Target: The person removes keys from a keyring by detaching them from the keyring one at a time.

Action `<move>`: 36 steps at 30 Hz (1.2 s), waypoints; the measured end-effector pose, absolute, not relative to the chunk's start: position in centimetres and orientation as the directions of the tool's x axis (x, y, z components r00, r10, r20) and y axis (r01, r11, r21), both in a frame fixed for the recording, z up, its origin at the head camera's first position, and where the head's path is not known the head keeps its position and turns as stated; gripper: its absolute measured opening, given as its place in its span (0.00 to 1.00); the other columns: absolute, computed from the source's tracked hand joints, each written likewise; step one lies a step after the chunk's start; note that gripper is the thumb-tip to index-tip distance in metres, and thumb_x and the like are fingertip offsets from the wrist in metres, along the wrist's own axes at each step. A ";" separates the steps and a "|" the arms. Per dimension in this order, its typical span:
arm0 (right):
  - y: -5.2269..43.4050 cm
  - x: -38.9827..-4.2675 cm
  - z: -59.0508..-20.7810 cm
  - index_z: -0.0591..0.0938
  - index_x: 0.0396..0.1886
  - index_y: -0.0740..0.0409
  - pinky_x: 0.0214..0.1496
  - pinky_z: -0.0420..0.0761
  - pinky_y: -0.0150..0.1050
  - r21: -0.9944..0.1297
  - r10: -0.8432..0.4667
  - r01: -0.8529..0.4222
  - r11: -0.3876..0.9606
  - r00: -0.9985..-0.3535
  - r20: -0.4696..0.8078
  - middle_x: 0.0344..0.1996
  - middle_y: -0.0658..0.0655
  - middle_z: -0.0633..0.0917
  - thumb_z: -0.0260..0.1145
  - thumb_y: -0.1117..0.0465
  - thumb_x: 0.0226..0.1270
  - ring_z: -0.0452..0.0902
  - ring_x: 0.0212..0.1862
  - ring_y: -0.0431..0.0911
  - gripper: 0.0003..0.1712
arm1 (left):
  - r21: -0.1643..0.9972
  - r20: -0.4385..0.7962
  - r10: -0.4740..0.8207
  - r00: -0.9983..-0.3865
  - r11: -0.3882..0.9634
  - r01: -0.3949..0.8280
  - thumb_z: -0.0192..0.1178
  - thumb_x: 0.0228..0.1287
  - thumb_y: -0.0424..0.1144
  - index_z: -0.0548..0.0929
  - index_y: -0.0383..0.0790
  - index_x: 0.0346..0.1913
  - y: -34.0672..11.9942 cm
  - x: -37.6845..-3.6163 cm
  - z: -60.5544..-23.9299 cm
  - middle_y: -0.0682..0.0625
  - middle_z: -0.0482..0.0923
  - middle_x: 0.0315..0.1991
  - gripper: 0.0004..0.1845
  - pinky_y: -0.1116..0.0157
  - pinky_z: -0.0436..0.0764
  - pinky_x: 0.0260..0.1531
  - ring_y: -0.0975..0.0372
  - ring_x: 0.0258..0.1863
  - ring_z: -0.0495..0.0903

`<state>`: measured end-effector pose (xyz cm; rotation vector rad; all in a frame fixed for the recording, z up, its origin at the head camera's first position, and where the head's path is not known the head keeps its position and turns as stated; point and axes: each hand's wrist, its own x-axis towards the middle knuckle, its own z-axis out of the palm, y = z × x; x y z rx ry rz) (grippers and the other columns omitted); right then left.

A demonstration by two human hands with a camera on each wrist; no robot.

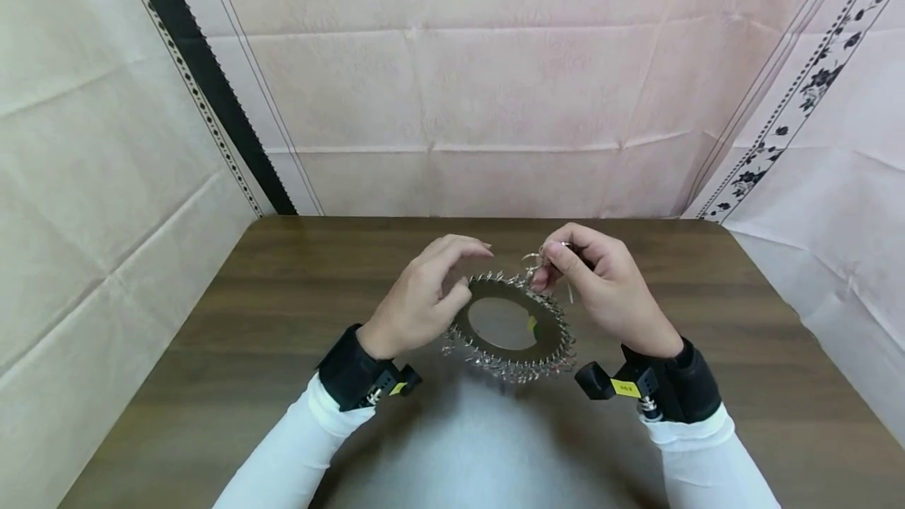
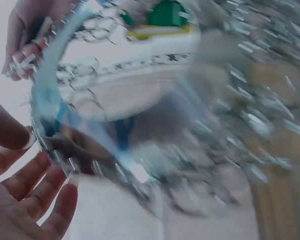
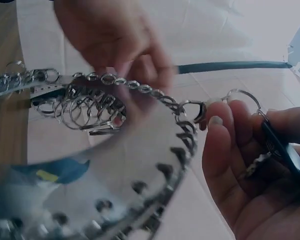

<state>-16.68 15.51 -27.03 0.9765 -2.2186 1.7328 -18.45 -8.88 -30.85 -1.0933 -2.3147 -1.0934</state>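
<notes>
A flat, shiny metal ring point(image 1: 546, 336) with a wide round hole is held tilted above the table. Small holes line its edge, and many metal clasps and loops point(image 1: 519, 372) hang from them. At the ring's far right edge, my right hand point(image 1: 601, 281) pinches a key ring point(image 3: 251, 94). A dark, flat piece point(image 3: 282, 142) lies between thumb and fingers there. One small clasp point(image 3: 192, 106) runs from the metal ring's edge to these fingertips. My left hand point(image 1: 424, 293) is at the left rim, its fingers point(image 2: 32, 182) loosely bent and spread, fingertips right at the edge.
The brown wooden table point(image 1: 283, 336) spreads beneath both hands. Pale cloth point(image 1: 495, 100) with fold lines hangs behind it, and more cloth stands at the left and right sides. Black wrist straps point(image 1: 682, 379) with small cameras sit on both wrists.
</notes>
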 end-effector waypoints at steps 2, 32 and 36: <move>15.2 -16.7 -27.1 0.77 0.35 0.62 0.34 0.82 0.36 -0.800 -0.411 -0.589 0.113 -0.761 0.502 0.26 0.58 0.81 0.52 0.66 0.74 0.81 0.30 0.46 0.08 | 0.479 0.600 0.517 -0.611 0.379 0.791 0.50 0.63 0.29 0.75 0.44 0.58 -8.4 -18.0 -30.3 0.53 0.75 0.57 0.20 0.63 0.73 0.54 0.64 0.56 0.72; 13.7 -16.7 -27.6 0.77 0.34 0.59 0.35 0.81 0.36 -0.784 -0.477 -0.616 0.074 -0.712 0.515 0.28 0.53 0.80 0.51 0.72 0.73 0.78 0.31 0.44 0.10 | 0.235 0.693 0.554 -0.462 0.432 0.871 0.67 0.60 0.48 0.82 0.49 0.37 -6.7 -17.5 -29.5 0.61 0.79 0.31 0.09 0.74 0.74 0.36 0.71 0.31 0.76; 13.6 -16.8 -27.8 0.77 0.36 0.60 0.37 0.82 0.36 -0.803 -0.493 -0.594 0.048 -0.713 0.498 0.30 0.54 0.81 0.50 0.72 0.73 0.79 0.33 0.44 0.10 | 0.210 0.688 0.558 -0.464 0.460 0.863 0.65 0.61 0.47 0.83 0.48 0.36 -7.0 -17.4 -29.6 0.61 0.80 0.31 0.07 0.75 0.74 0.35 0.71 0.31 0.76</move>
